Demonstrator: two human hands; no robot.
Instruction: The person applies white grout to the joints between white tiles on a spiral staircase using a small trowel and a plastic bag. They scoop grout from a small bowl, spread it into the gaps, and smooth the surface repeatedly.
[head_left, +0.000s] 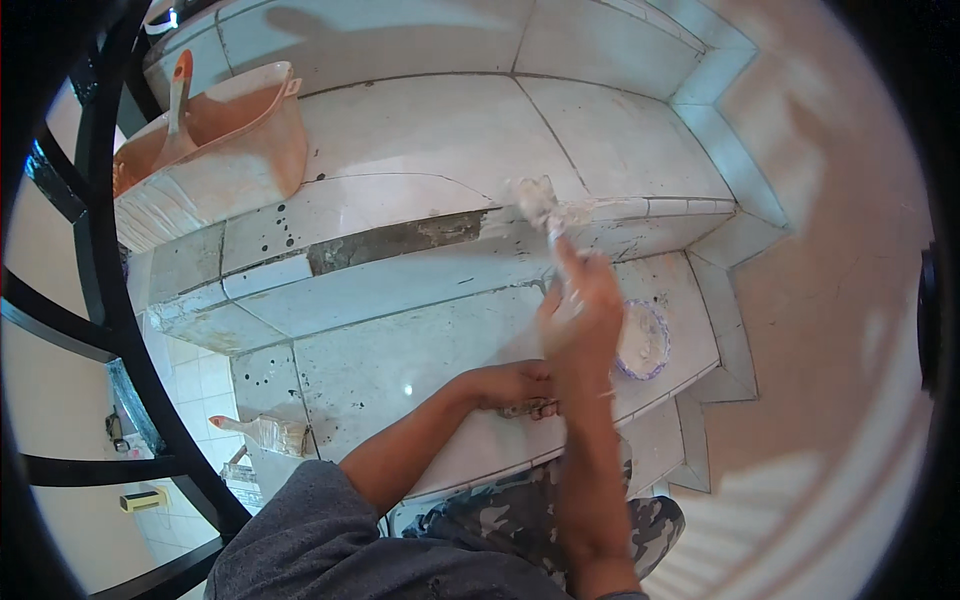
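My right hand (585, 305) is closed round the handle of a putty knife (552, 225), its end caked with white paste. The paste-covered end touches the nosing of the upper tiled step (400, 130), beside a strip of bare grey cement (400, 243) where the edge tile is gone. White smears mark my fingers too. Lower down, my left hand (515, 385) is curled near my knees, behind the right forearm; something greyish shows under its fingers, too hidden to name. Right of my right hand, a bowl (642, 377) with a purple-patterned rim holds white paste.
A paint-stained bucket (230, 190) with a paintbrush (180, 110) in it stands on the upper step at left. Another paintbrush (265, 433) lies on the lower step (400, 345). Black metal railing (105, 250) bounds the left side; a wall (830, 250) rises at right.
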